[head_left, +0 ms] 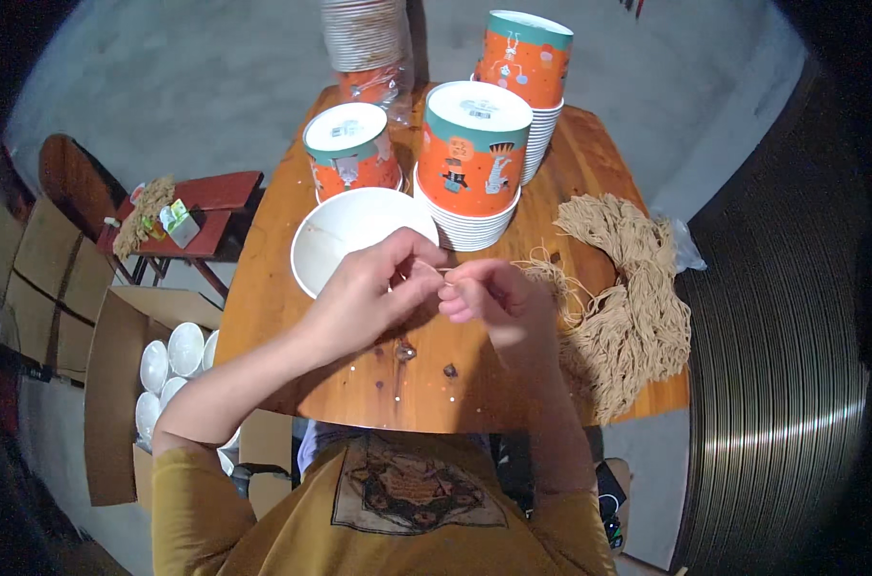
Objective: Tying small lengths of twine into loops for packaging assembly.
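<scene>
My left hand [383,278] and my right hand [498,302] meet over the near middle of the table. Fingertips of both are pinched together on a thin tan cord [444,271], of which only a short bit shows between them. Just beyond my left hand, a white paper bucket [335,230] lies with its mouth turned toward me. To the right of my right hand, loose strands run to a big bundle of tan cord [633,298]. Beyond my hands a stack of orange and green paper buckets [474,158] stands upside down.
More upturned buckets stand behind: a shorter orange one [349,144], a tall stack [527,58] and a plastic-wrapped stack [364,38]. On the floor at left is a cardboard box [109,413] with white buckets inside. A red bench [220,197] holds more cord. A ribbed shutter [781,384] rises at right.
</scene>
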`<state>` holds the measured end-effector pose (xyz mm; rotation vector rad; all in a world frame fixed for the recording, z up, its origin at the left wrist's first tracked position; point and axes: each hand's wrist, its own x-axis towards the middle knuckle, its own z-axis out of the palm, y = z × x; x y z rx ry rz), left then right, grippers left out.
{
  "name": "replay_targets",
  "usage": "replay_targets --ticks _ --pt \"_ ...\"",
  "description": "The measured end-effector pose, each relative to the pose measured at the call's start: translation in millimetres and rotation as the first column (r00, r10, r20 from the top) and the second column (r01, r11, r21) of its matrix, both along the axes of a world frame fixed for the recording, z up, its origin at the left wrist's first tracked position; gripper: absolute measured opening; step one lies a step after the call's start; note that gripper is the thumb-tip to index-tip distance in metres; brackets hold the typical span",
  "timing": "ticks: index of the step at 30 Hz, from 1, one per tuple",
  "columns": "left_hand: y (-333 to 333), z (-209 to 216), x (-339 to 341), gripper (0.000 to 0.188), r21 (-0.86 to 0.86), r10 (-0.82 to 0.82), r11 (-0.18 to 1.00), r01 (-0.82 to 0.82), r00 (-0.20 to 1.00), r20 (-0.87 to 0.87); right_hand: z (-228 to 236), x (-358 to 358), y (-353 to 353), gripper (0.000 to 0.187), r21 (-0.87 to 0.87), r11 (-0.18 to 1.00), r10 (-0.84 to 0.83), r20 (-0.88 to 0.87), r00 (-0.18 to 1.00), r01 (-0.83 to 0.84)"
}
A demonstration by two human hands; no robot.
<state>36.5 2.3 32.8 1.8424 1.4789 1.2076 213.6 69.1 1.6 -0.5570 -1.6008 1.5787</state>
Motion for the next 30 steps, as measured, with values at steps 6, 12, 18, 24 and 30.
replay_targets --ticks 6,12,18,24,30 --pt "6 -2 1 0.011 -0.060 0.000 0.998 -0.003 0.998 -0.061 2 12 1 0.012 0.026 0.996 -0.086 0.238 0.967 0.082" --pt "30 4 4 0.013 0.304 -0.008 0.943 0.134 0.924 -0.382 -22 -6 13 0.028 0.564 0.779 -0.253 -0.116 0.960 0.273" --pt "43 5 3 0.010 0.186 -0.076 0.971 0.149 0.933 -0.352 -18 -2 25 0.031 -0.013 1.000 -0.012 0.068 0.998 0.013" --pt "40 6 6 0.013 0.192 -0.095 0.967 0.166 0.938 -0.332 -16 -10 24 0.028 -0.039 0.999 0.021 -0.112 0.993 -0.026" --pt "44 16 7 0.021 0.263 -0.093 0.945 0.195 0.930 -0.356 -24 -13 38 0.023 -0.057 0.998 0.015 -0.163 0.986 -0.025"
